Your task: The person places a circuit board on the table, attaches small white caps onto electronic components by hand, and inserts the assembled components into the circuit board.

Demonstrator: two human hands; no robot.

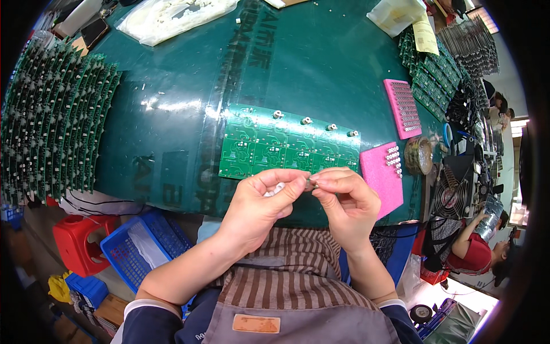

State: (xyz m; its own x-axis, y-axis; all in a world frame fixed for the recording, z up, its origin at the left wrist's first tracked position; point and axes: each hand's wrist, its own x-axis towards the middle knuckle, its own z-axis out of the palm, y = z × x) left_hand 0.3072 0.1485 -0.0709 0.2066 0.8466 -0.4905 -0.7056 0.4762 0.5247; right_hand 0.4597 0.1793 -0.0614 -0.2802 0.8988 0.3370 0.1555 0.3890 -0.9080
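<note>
My left hand (255,209) and my right hand (349,206) meet over the table's near edge, thumbs and forefingers pinched together. Between their fingertips is a small metallic part (310,184), too small to make out fully. Small white pieces (275,190) show in the curled fingers of my left hand. Just beyond the hands lies a green circuit board panel (269,146), its near edge partly covered by them. Several small round metal parts (306,120) stand along its far edge. Beside my right hand, a pink foam block (378,180) carries several similar metal parts (393,157).
Another pink foam block (394,94) with rows of parts lies farther back, near a round container (419,155). Stacked circuit boards (51,120) fill the left side; more (432,80) stand at right. A white bag (172,20) lies at the far edge. Blue baskets (134,252) and a red stool (80,243) stand below left.
</note>
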